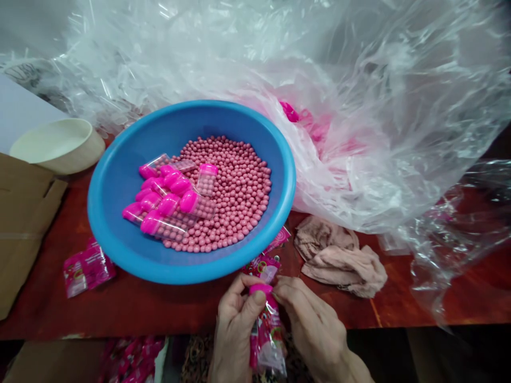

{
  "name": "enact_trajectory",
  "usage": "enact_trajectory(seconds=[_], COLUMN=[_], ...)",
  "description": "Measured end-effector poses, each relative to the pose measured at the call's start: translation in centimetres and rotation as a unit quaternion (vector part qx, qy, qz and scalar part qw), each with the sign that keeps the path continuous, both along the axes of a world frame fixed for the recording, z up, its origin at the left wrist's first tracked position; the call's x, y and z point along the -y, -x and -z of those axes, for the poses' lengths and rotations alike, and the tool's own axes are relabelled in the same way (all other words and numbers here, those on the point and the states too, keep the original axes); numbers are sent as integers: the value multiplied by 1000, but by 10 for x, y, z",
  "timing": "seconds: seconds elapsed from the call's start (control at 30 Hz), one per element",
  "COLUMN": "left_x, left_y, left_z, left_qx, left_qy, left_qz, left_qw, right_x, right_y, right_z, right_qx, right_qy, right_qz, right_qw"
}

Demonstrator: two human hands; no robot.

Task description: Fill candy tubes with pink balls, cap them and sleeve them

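My left hand (237, 324) is closed around a pink-capped bottle (261, 289), its thumb pressed against the cap. A pink printed wrapper (266, 322) with a clear lower end lies against the bottle's body; whether the bottle is inside it I cannot tell. My right hand (311, 319) has its fingers pinched at the wrapper's upper edge, beside the cap. Just beyond the hands, a blue basin (191, 272) holds pink round balls (239, 197). On those balls lie several clear bottles (170, 205) with bright pink caps, filled with the same balls.
Printed pink packets (88, 267) lie left of the basin, and others (261, 266) by its front rim. A crumpled beige cloth (339, 255) rests to the right. Clear plastic sheeting (359, 106) covers the back. A cream bowl (59, 146) and cardboard box (24, 229) stand at left.
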State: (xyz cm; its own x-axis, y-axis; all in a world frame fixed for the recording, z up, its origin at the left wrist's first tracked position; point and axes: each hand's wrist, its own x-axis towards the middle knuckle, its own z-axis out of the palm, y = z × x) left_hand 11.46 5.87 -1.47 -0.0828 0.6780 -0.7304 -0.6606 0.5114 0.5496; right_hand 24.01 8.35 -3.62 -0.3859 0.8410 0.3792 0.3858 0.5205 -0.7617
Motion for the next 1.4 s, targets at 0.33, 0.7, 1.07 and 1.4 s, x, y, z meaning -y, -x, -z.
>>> enact_trajectory(seconds=[0.33, 0.7, 1.07, 1.4], left_x=[2, 3, 8, 12], left_y=[6, 7, 8, 18], left_z=[-4, -1, -6, -29], left_qx=[-130, -55, -342, -317], left_qy=[-107, -56, -98, -127], left_qz=[115, 105, 89, 90], left_qw=[979, 991, 930, 936], right_x=[-4, -3, 27, 19], right_y=[-4, 8, 2, 9], right_z=[-6, 1, -6, -10], right_qx=[-74, -100, -61, -365], right_qy=[50, 136, 399, 678], right_qz=[-9, 37, 48, -33], right_qw=[996, 985, 914, 637])
